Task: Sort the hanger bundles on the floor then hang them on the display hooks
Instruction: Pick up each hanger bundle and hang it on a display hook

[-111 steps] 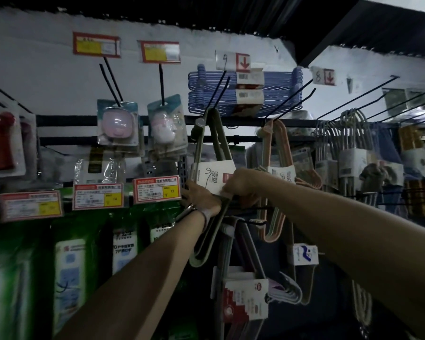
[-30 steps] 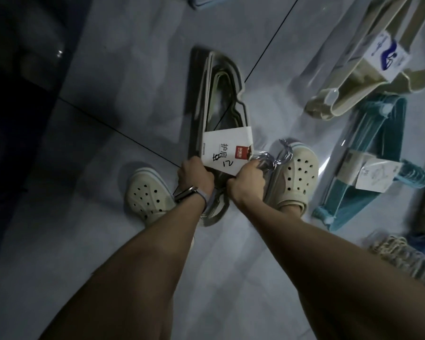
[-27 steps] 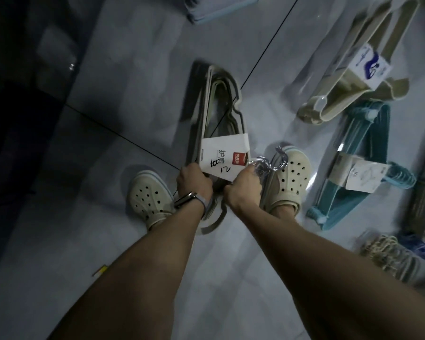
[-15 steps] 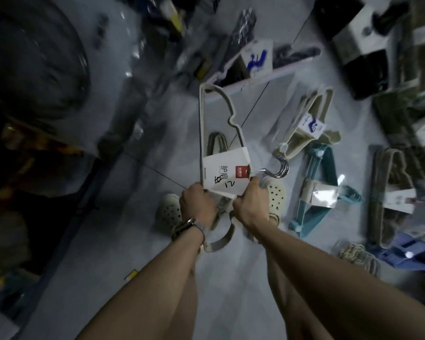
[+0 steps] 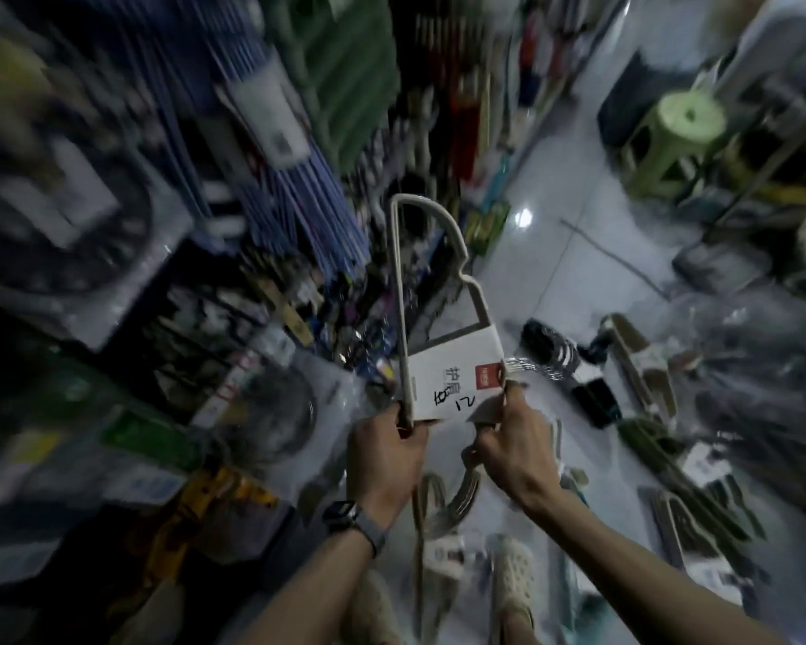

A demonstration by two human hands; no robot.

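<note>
I hold a beige hanger bundle (image 5: 443,272) up in front of me, wrapped in a white paper sleeve (image 5: 457,379) with black writing and a red mark. My left hand (image 5: 385,451) grips the bundle's straight bar at the sleeve's lower left. My right hand (image 5: 515,444) grips it at the sleeve's lower right, beside the metal hooks (image 5: 538,367) that stick out to the right. Several other hanger bundles (image 5: 643,365) lie on the pale floor to the right. The display at left is blurred, and I cannot make out its hooks.
Blue hangers (image 5: 294,179) and packaged goods fill the blurred racks at left. A green plastic stool (image 5: 675,132) stands at the far right on the tiled floor (image 5: 573,263). My pale clogs (image 5: 513,579) show at the bottom.
I picked this bundle off the floor with both hands and raised it. My view has swung up from the floor towards the racks.
</note>
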